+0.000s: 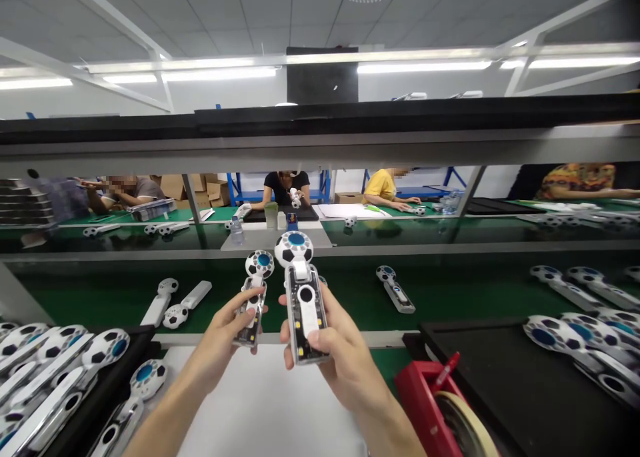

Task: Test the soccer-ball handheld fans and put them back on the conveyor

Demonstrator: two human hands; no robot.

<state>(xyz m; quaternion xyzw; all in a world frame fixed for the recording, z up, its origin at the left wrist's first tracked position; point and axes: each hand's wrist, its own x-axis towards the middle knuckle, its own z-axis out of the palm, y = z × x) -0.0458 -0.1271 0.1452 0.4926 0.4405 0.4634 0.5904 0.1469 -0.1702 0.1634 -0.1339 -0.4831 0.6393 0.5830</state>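
My left hand (227, 333) grips a small football-patterned handheld fan (254, 297) by its clear handle, head up with a blue centre. Close beside it, my right hand (333, 347) holds a second, nearer football fan (301, 297) upright, thumb pressed on the lower handle. Both fans are raised above the white work mat (260, 410) in front of the green conveyor belt (450, 290).
Trays of finished fans lie at the lower left (60, 370) and on the black mat at the right (590, 343). A red tape dispenser (440, 403) sits at the lower right. Loose fans rest on the belt (395, 287). Other people work across the line under a shelf.
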